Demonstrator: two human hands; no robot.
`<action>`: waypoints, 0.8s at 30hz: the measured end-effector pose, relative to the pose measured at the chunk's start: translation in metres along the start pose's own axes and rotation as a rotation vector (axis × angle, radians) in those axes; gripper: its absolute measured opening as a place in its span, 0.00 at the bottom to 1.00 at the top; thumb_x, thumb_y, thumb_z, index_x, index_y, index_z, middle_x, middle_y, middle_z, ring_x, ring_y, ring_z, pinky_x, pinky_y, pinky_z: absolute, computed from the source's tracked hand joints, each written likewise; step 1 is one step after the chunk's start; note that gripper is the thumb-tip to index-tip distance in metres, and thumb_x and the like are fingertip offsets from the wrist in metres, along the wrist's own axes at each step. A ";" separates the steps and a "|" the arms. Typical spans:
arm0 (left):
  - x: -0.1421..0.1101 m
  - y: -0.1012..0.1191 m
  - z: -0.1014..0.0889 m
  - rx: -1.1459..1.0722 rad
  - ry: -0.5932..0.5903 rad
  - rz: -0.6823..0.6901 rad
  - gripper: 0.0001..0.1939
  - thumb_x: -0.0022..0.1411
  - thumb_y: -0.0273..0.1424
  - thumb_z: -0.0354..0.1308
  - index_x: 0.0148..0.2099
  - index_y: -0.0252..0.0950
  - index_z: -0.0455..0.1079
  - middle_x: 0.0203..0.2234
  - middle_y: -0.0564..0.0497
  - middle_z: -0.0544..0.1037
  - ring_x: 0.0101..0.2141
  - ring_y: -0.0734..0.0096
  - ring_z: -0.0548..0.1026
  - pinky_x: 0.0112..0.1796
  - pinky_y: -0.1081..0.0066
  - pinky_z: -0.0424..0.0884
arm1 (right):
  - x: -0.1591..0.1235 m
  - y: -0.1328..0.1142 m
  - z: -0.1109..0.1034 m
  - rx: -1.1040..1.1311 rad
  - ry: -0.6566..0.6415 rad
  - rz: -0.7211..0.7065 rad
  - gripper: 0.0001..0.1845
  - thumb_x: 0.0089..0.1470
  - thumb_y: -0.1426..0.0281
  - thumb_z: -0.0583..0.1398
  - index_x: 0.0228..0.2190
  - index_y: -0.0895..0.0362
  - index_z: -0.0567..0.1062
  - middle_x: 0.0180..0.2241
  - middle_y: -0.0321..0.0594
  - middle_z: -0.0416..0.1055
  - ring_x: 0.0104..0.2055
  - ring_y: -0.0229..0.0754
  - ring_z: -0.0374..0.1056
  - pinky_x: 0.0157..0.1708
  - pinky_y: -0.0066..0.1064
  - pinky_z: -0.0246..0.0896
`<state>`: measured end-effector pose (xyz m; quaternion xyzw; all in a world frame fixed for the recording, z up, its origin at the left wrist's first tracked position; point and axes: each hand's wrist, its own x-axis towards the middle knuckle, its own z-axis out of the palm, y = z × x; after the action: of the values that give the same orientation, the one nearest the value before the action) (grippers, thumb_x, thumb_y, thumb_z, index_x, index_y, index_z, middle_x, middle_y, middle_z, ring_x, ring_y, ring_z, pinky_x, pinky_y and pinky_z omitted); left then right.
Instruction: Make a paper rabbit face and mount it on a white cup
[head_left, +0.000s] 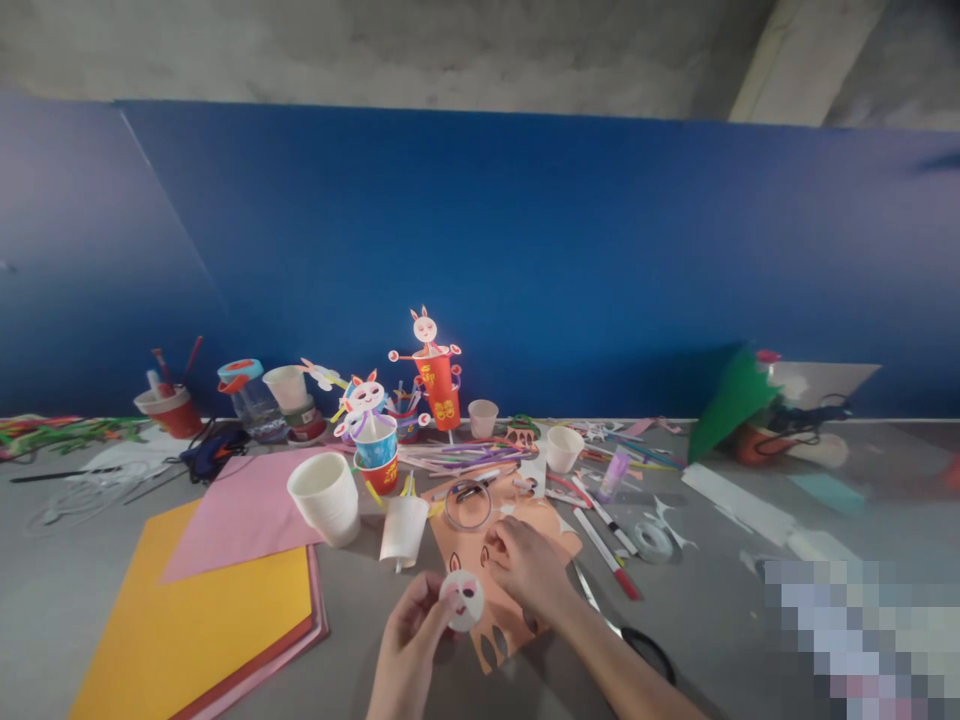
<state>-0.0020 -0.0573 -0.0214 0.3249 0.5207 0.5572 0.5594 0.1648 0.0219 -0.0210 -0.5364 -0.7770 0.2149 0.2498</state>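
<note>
My left hand pinches a round white paper face with drawn eyes and pink cheeks, low in the middle of the view. To its right, my right hand has its fingers drawn together at a small orange paper ear with a dark outline. A second paper ear is just above the face. Beneath both hands lies a sheet of orange paper with cut-out holes. A tape ring rests on its upper part.
Scissors lie right of my right forearm, near several markers. A white cup and a tipped cup stand left. Behind are rabbit-faced cup figures. Coloured paper sheets cover the left front. A blue panel closes the back.
</note>
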 end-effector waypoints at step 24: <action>-0.013 0.021 0.012 -0.075 -0.062 0.058 0.20 0.47 0.45 0.72 0.26 0.35 0.70 0.23 0.53 0.74 0.26 0.73 0.68 0.28 0.77 0.67 | -0.012 -0.023 -0.021 0.994 -0.028 0.148 0.10 0.46 0.63 0.66 0.27 0.56 0.74 0.27 0.39 0.78 0.31 0.42 0.72 0.32 0.30 0.65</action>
<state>0.0054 -0.0639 0.0045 0.3359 0.4721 0.5820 0.5706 0.1643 0.0038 0.0074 -0.4034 -0.5438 0.5833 0.4487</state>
